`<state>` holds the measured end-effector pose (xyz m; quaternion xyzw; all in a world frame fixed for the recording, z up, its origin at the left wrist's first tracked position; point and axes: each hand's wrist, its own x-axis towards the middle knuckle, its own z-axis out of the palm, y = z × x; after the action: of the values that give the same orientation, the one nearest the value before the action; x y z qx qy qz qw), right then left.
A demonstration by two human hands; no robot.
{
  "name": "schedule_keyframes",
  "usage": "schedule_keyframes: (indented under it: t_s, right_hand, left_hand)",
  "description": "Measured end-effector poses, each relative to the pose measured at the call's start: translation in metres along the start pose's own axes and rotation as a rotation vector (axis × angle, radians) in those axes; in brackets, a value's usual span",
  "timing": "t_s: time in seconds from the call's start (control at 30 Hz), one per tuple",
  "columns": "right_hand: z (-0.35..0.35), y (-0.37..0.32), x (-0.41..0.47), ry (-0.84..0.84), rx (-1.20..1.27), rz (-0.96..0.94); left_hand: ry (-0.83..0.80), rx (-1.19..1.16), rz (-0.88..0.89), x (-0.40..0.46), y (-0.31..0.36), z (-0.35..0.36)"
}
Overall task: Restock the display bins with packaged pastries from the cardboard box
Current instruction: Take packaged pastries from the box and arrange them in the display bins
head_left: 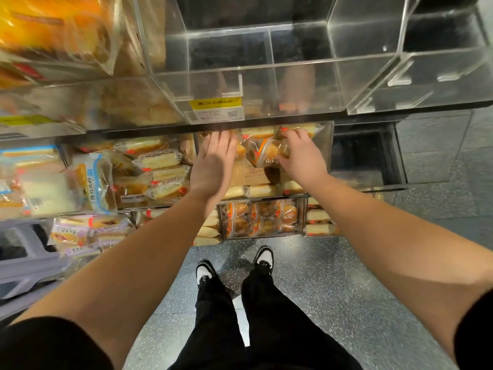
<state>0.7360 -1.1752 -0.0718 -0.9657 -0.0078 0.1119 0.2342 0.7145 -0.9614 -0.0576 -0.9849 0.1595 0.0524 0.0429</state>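
Note:
Both my arms reach into a clear display bin (pixel 331 145) on the middle shelf. A cardboard box (pixel 249 174) lies inside the bin, with cream-coloured pastry packs along its edges. My right hand (pixel 301 156) grips an orange-and-clear packaged pastry (pixel 266 152) above the box. My left hand (pixel 213 161) is held flat with straight fingers beside it, over the bin's left part, and holds nothing. Below, a smaller clear bin (pixel 301 217) holds several of the same orange packs.
Empty acrylic bins (pixel 293 44) fill the upper shelf, with a yellow price label (pixel 216 109) on the front. Bins of wrapped cakes (pixel 157 169) sit to the left. A grey cart (pixel 29 260) stands at the lower left. My feet stand on speckled floor (pixel 333 289).

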Motion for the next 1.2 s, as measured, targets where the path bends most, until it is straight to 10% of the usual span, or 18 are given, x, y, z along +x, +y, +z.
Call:
schedule_keyframes:
  t_s: [0.23, 0.83, 1.2]
  right_hand:
    - [0.024, -0.007, -0.009, 0.126, 0.648, 0.452]
    - [0.049, -0.009, -0.002, 0.204, 0.647, 0.414]
    - [0.061, -0.017, 0.006, 0.153, 0.655, 0.437]
  left_hand:
    - [-0.232, -0.569, -0.359, -0.019, 0.019, -0.001]
    - [-0.351, -1.223, -0.797, 0.009, 0.011, -0.005]
    - [-0.361, -1.205, -0.873, 0.009, 0.015, -0.010]
